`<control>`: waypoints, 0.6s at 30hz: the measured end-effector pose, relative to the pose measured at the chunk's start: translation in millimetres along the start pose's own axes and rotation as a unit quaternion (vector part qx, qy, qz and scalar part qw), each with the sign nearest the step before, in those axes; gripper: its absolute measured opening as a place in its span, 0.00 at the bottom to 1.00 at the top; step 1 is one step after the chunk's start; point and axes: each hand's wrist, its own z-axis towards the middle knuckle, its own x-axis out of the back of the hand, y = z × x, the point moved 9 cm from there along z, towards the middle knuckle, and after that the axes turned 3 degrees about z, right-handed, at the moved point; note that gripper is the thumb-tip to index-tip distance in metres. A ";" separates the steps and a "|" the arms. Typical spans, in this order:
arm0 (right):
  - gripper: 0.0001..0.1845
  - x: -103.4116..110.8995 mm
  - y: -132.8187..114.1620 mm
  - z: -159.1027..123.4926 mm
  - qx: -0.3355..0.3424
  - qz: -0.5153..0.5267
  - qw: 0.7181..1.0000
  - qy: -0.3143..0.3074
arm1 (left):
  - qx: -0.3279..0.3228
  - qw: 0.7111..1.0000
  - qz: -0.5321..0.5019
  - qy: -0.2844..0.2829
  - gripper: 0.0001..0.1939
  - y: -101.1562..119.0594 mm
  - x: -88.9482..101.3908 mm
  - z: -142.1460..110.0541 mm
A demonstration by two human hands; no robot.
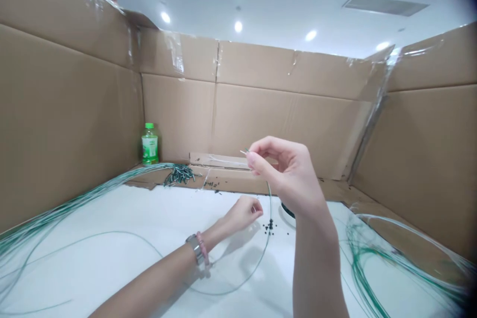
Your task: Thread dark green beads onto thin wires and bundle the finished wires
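My right hand (288,171) is raised over the middle, thumb and forefinger pinching the end of a thin green wire (270,233). Short white and dark green tips stick out past the fingertips. From the hand the wire hangs down and curves left over the white surface. My left hand (244,213) is lower and further left, with its fingers closed together; whether anything small is in them is hidden. Tiny black pieces (271,226), like beads or rings, lie scattered just right of it. A round item with a black edge (287,210) is partly covered by my right hand.
Cardboard walls (257,114) enclose the white work surface (156,223). A bundle of green wires (93,191) with dark ends runs along the left. Loose green wires (363,263) lie at the right. A green-capped bottle (149,145) stands in the back left corner.
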 end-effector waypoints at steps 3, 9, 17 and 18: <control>0.07 -3.5 -4.3 -2.3 0.014 -0.039 0.999 0.021 | -0.023 0.991 -0.115 0.062 0.11 33.1 47.1 -10.4; 0.05 -23.0 -25.0 -14.6 0.086 -0.116 0.988 0.047 | -0.080 0.930 -0.322 0.158 0.12 105.4 126.7 -65.2; 0.07 -40.5 -48.2 -32.2 0.166 -0.103 0.978 0.074 | -0.095 0.841 -0.528 0.073 0.05 139.8 113.7 -91.9; 0.07 -41.5 -49.4 -33.1 0.170 -0.102 0.978 0.072 | -0.104 0.839 -0.531 0.057 0.05 142.6 111.4 -92.5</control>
